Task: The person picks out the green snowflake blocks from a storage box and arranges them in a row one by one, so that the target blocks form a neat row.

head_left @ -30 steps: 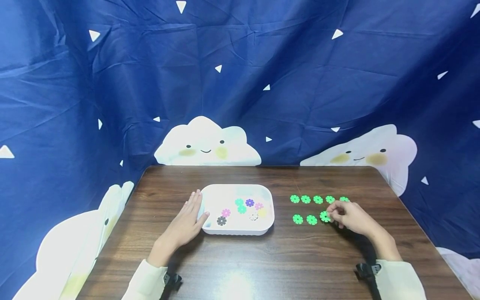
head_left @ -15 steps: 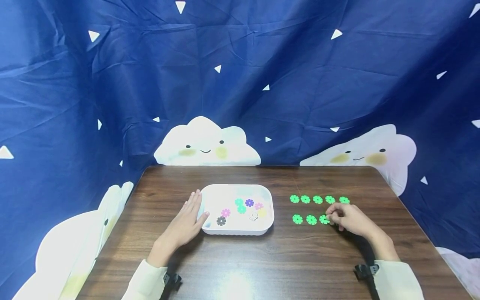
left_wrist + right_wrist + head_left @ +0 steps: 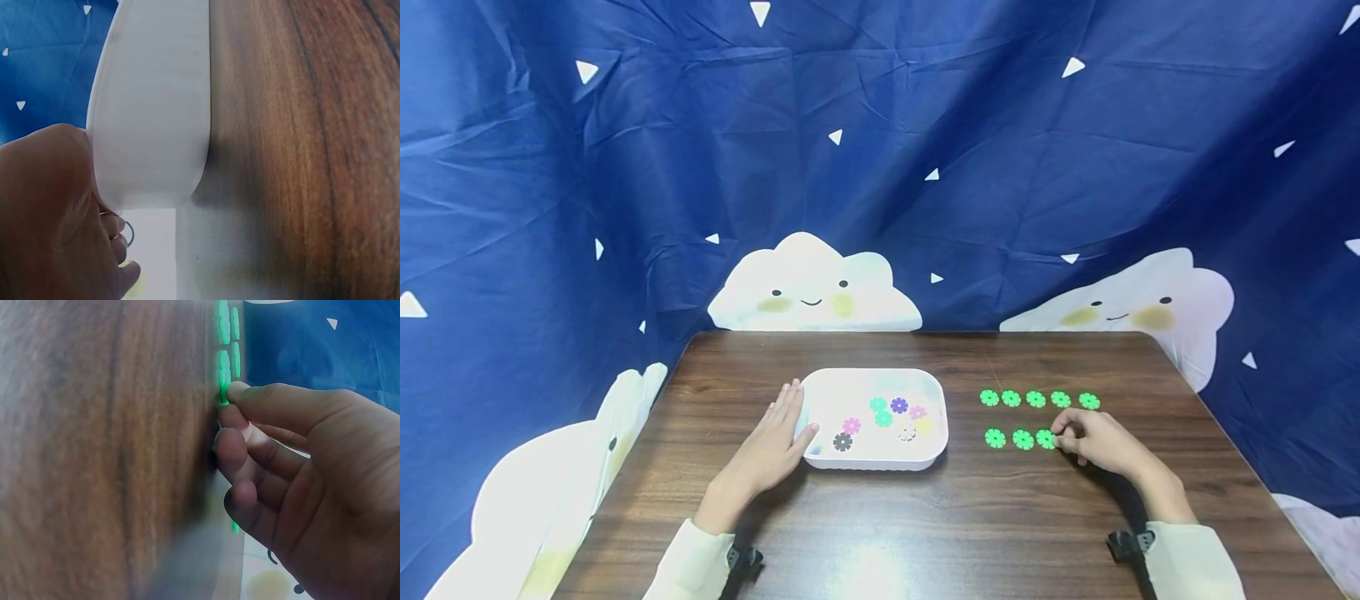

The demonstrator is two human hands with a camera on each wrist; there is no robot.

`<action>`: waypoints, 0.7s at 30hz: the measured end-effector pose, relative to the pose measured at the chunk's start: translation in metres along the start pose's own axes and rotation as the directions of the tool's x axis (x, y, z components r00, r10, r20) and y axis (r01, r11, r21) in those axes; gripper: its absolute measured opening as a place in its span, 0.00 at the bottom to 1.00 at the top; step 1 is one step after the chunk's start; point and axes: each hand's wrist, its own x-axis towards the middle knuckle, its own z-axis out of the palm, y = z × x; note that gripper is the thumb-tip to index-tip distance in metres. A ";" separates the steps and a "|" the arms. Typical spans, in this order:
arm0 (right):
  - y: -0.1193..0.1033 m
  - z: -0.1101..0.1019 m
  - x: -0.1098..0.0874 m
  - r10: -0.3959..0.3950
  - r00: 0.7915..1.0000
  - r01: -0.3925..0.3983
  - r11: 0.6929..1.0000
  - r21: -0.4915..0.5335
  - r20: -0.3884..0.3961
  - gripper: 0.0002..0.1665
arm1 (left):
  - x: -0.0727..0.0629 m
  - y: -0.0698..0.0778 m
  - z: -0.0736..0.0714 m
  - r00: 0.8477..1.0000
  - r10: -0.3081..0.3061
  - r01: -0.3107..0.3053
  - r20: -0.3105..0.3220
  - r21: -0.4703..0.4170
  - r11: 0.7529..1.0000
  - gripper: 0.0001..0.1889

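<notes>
A white tray (image 3: 876, 463) stands left of the table's middle, with several small notched flower discs inside. My left hand (image 3: 766, 450) rests along its left rim, fingers straight; in the left wrist view that hand (image 3: 56, 212) touches the tray wall (image 3: 150, 106). At the right, my right hand (image 3: 1105, 437) pinches the edge of a green flower disc (image 3: 1045, 439), the last in the nearer row. The right wrist view has thumb and forefinger of this hand (image 3: 300, 450) at the edge of the green disc (image 3: 224, 372), low over the wood.
A farther row of several green discs (image 3: 1036, 400) lies behind the nearer one. Inside the tray are black (image 3: 843, 442), purple (image 3: 899, 405), pink, teal, yellow and white discs. A blue curtain (image 3: 880, 167) with clouds hangs behind the brown table (image 3: 880, 517).
My right hand has slid the green disc slightly left, closer to its neighbour in the nearer row. More of the far row's rightmost disc shows. The left hand and tray stay put.
</notes>
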 end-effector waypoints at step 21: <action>-0.032 -0.010 0.019 -0.052 0.998 0.056 0.986 -0.155 0.025 0.04 | 0.000 -0.001 0.000 1.000 0.009 -0.009 -0.006 0.000 1.000 0.41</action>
